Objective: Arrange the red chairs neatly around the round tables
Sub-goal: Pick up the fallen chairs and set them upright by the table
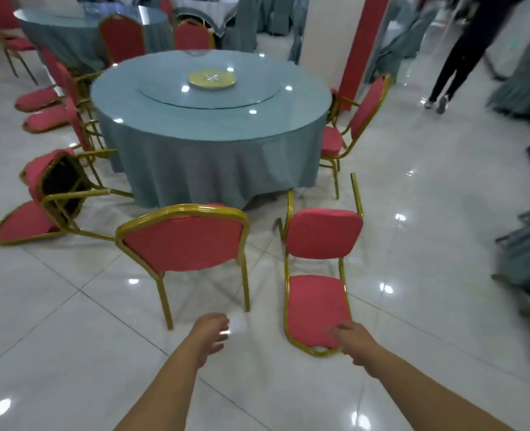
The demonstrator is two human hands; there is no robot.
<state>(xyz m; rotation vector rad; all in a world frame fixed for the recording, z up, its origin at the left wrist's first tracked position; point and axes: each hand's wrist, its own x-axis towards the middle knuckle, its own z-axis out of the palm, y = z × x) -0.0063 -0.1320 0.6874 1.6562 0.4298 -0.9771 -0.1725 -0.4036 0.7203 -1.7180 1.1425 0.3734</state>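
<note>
A round table (211, 144) with a grey-blue cloth and a glass turntable stands ahead. An upright red chair (183, 241) with a gold frame faces it at the near side. To its right a red chair (319, 275) lies on its back on the floor, legs pointing at the table. My right hand (351, 340) reaches to the top of that fallen chair's backrest, fingers loosely curled at its gold rim. My left hand (211, 334) hangs above the tiles, holding nothing. Another chair (49, 197) lies tipped over at the table's left.
An upright chair (351, 126) stands at the table's right, two more (123, 38) behind it. Further tipped chairs (49, 110) lie at the left. A red-and-white pillar (351, 42) rises behind. A person (463, 57) walks at the far right. Grey covered chairs (525, 244) line the right edge.
</note>
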